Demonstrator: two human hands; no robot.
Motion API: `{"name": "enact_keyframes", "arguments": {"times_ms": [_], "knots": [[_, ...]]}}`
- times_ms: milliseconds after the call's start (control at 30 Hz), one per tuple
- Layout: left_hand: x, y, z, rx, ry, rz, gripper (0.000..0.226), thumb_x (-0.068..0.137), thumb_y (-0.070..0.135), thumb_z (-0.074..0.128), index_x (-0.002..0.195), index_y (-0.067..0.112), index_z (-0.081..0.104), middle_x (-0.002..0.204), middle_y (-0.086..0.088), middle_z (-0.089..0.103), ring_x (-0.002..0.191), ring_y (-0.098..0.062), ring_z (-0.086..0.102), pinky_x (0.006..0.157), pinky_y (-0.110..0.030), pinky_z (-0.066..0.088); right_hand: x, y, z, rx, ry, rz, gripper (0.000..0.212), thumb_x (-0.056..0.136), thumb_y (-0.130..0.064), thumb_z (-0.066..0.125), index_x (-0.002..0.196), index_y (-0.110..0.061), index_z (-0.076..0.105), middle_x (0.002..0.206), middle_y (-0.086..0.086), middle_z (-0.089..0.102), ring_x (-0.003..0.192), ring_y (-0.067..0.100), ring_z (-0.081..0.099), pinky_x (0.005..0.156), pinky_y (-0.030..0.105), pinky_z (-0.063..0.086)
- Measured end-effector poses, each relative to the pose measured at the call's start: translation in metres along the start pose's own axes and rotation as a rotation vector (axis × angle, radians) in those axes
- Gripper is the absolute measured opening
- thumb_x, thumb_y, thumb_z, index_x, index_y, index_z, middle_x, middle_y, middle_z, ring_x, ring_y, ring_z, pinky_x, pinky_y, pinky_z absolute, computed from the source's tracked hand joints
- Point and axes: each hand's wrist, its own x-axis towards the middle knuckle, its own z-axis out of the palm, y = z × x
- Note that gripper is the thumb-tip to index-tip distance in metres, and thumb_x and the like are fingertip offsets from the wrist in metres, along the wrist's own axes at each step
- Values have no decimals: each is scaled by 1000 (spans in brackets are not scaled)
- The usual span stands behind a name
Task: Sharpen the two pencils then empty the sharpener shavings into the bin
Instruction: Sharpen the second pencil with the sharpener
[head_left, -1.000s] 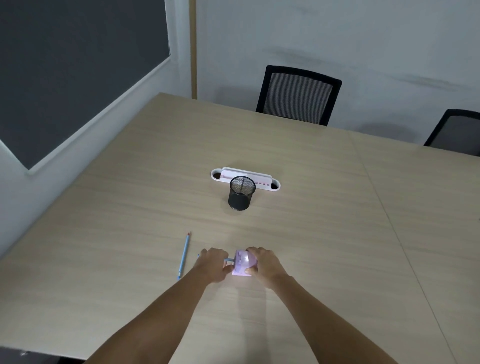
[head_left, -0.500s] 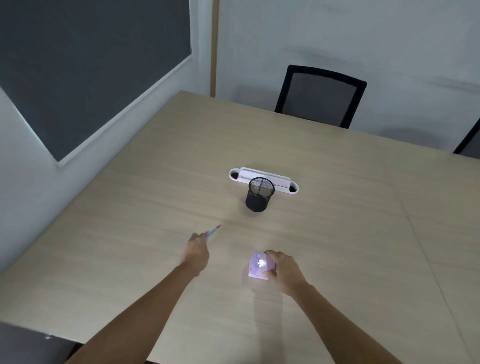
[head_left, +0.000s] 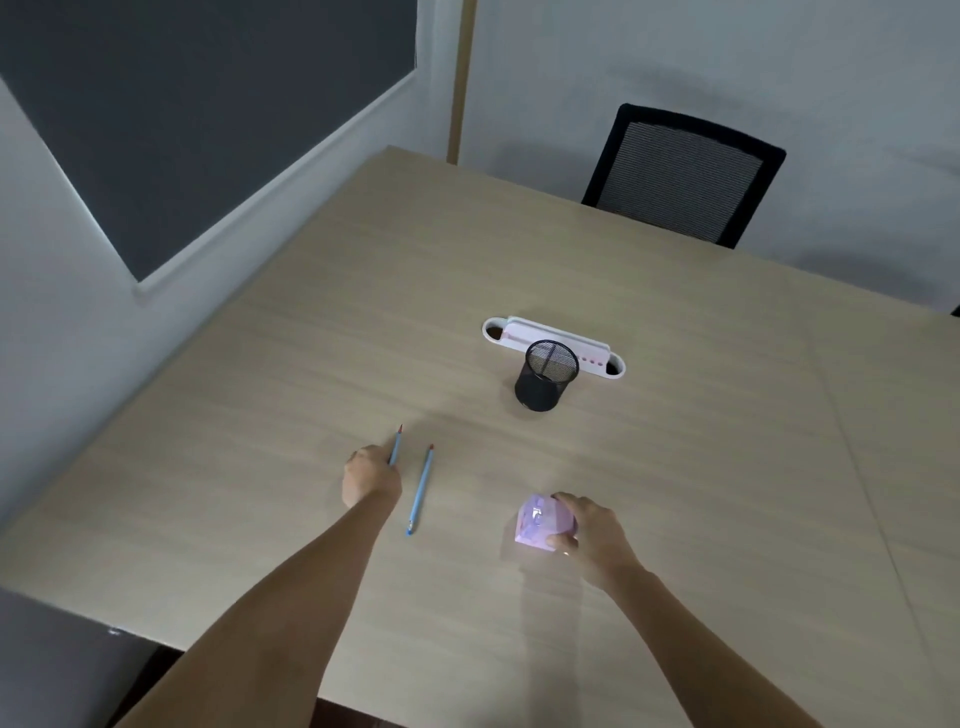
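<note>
Lilac translucent plastic forms the sharpener (head_left: 540, 522), which sits on the table (head_left: 675, 467) toward its near edge, right of the middle. The right hand (head_left: 589, 535) holds it, fingers curled over its top and thumb against its near side. To the left, a blue pencil (head_left: 420, 491) lies flat on the table, its reddish tip pointing toward the far edge. Just beside it, the left hand (head_left: 371, 480) pinches a second blue pencil (head_left: 395, 448), whose tip also points away and whose lower part is hidden by the fingers.

Farther back, near the middle of the table, stands a black mesh cup (head_left: 545, 375), upright, and touching or just behind it lies a white oblong tray (head_left: 498, 332) with pink markings. Pale wood-grain laminate covers the table, with a seam running along its right side. Beyond the far edge a black mesh-backed chair (head_left: 683, 174) faces a scuffed white wall (head_left: 727, 62). A dark panel (head_left: 182, 104) in a white frame fills the left wall.
</note>
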Motion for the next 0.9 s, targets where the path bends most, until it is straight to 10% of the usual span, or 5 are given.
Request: {"name": "enact_keyframes", "arguments": {"times_ms": [233, 400, 600, 900], "knots": [[-16, 5, 12, -62, 81, 183, 37, 82, 14, 71, 112, 2, 54, 113, -20, 51, 99, -40, 56, 77, -44, 50, -1, 1, 1, 2, 6, 11, 52, 79, -16, 65, 129, -19, 53, 113, 9, 62, 101, 28, 58, 78, 25, 37], [-37, 23, 35, 371, -16, 248, 51, 90, 38, 58, 127, 6, 42, 135, -13, 40, 119, -27, 46, 88, -37, 47, -2, -1, 1, 5, 2, 8, 52, 80, -16, 64, 130, -19, 52, 114, 10, 62, 101, 27, 58, 76, 24, 36], [-52, 29, 49, 691, -51, 344, 33, 91, 17, 52, 124, 13, 48, 127, -7, 46, 116, -23, 43, 90, -31, 40, -3, -2, -1, 0, -4, 6, 53, 82, -17, 63, 133, -19, 49, 118, 10, 60, 105, 29, 56, 81, 30, 41], [-95, 11, 48, 203, -323, 630, 9, 96, 14, 45, 100, 17, 52, 77, 3, 64, 76, -29, 62, 62, -30, 41, -6, -4, -2, 11, 0, 2, 51, 82, -20, 65, 131, -18, 50, 113, 12, 61, 103, 30, 57, 83, 33, 44]]}}
